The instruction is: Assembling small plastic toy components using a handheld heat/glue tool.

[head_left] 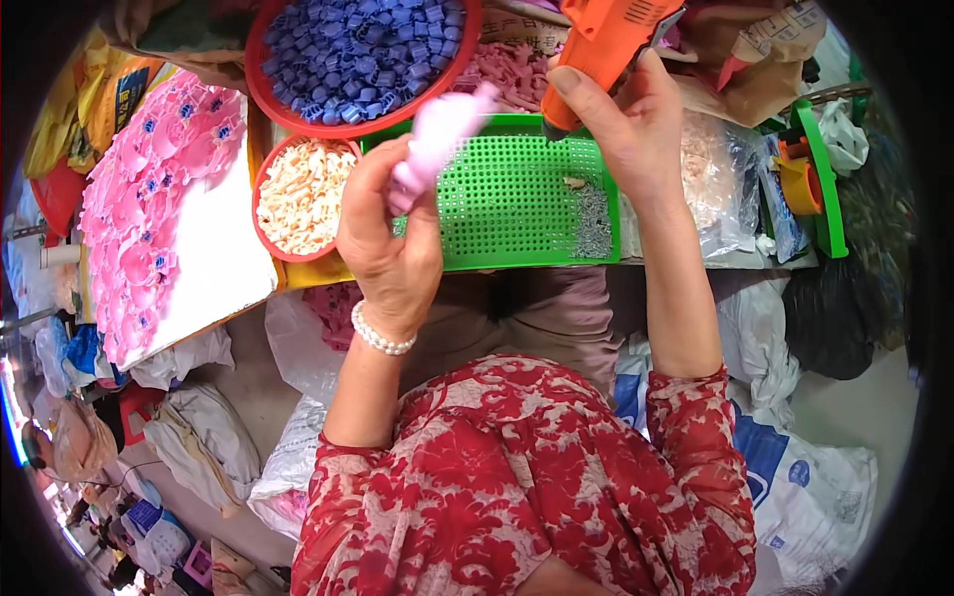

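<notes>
My left hand (390, 233), with a beaded bracelet at the wrist, is closed on a pale pink plastic piece (445, 134), which is blurred, so its exact shape cannot be told. My right hand (636, 124) grips an orange power screwdriver (596, 60), its dark tip pointing down over the far side of a green perforated tray (497, 260). Small silver screws (593, 223) lie heaped in the tray's right end, beside one small cream-coloured piece (574, 183). The pink piece and the driver tip are apart.
A red basin of blue plastic parts (363, 60) stands far left, near a red bowl of cream parts (306, 199). Pink pieces with blue inserts (159, 189) cover a white board (224, 248). Plastic bags (715, 179) and a green bin (820, 184) are at right.
</notes>
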Demonstrator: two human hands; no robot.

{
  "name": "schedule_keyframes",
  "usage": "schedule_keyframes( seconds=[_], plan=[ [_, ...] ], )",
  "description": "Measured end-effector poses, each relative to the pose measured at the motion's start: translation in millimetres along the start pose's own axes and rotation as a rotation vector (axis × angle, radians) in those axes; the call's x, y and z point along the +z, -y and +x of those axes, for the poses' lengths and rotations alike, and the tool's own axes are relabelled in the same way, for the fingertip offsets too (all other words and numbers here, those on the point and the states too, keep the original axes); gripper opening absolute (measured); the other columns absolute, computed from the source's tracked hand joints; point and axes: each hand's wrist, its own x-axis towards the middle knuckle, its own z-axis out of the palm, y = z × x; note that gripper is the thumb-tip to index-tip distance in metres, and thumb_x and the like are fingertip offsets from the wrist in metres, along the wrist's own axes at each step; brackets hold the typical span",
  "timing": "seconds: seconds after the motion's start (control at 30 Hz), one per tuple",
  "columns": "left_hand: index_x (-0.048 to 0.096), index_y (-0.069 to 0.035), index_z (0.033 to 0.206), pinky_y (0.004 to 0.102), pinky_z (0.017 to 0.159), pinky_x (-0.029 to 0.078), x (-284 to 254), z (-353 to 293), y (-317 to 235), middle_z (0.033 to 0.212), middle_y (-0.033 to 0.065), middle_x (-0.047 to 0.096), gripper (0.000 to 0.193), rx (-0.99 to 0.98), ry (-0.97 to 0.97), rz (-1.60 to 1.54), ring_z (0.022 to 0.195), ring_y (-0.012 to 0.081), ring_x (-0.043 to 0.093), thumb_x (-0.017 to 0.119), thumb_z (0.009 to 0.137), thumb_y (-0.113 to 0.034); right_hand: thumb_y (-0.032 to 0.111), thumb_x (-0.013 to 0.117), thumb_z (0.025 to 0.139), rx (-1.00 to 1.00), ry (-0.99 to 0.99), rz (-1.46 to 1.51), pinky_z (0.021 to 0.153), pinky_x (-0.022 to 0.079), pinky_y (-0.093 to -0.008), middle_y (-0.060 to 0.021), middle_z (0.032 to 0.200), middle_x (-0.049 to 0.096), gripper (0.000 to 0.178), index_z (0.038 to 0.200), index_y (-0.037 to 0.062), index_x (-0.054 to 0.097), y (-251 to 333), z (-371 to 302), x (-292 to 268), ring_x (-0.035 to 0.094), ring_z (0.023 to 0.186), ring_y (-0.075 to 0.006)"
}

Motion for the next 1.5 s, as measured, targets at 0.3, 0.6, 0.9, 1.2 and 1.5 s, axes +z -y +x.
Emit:
schedule_keyframes(
  seconds=[0.3, 0.6, 0.9, 1.2, 1.5],
  plan=[
    [0.057, -0.007, 0.111, 0.0375, 0.063, 0.046, -3.3, 17.5, -4.8, 0.08, 0.0121, 0.05, 0.038, 0.283, 0.703, 0.599, 0.071, 0.0277, 0.055, 0.054, 0.075, 0.002, 0.009, 0.07, 0.08, -0.017, -0.025, -0.025, 0.077, 0.05, -0.0255, -0.0081, 0.094, 0.066, 0.029, 0.103, -0.0001, 0.055, -2.9, -1.0, -7.2, 0.062, 0.084, -0.0122],
    [0.06, 0.0, 0.112, 0.0309, 0.066, 0.047, -2.6, 22.1, -13.8, 0.094, 0.0133, 0.059, 0.046, -0.024, 0.795, 0.266, 0.075, 0.0241, 0.059, 0.072, 0.068, -0.005, 0.009, 0.072, 0.078, 0.003, -0.057, 0.022, 0.075, 0.05, -0.0245, -0.0072, 0.093, 0.065, 0.031, 0.102, 0.0007, 0.055, -3.7, -5.2, -11.1, 0.061, 0.083, -0.0103],
    [0.06, 0.001, 0.112, 0.0306, 0.067, 0.048, 3.0, 15.5, -18.3, 0.097, 0.0144, 0.06, 0.036, -0.102, 0.739, 0.222, 0.08, 0.0234, 0.06, 0.068, 0.078, -0.01, 0.006, 0.071, 0.079, 0.012, -0.05, 0.019, 0.075, 0.05, -0.0244, -0.007, 0.093, 0.065, 0.028, 0.101, 0.0005, 0.054, -5.5, -6.7, -14.7, 0.062, 0.084, -0.0103],
    [0.063, 0.0, 0.107, 0.034, 0.074, 0.052, -9.1, 27.4, -28.8, 0.104, 0.0231, 0.059, 0.033, 0.578, 0.286, 0.334, 0.089, 0.0308, 0.062, 0.067, 0.074, 0.003, 0.008, 0.07, 0.079, 0.051, -0.055, 0.028, 0.075, 0.051, -0.0253, -0.0067, 0.093, 0.064, 0.028, 0.101, 0.0002, 0.054, 0.8, -6.1, -10.9, 0.062, 0.084, -0.0109],
    [0.049, 0.001, 0.122, 0.027, 0.064, 0.056, -25.1, 5.6, -26.3, 0.106, 0.0148, 0.061, 0.03, -0.614, 0.169, -0.738, 0.077, 0.0219, 0.066, 0.049, 0.094, -0.011, 0.009, 0.07, 0.08, 0.027, -0.05, 0.011, 0.075, 0.05, -0.0251, -0.0066, 0.095, 0.064, 0.03, 0.104, 0.0006, 0.053, -5.9, -7.3, -7.0, 0.062, 0.085, -0.0114]
  ],
)
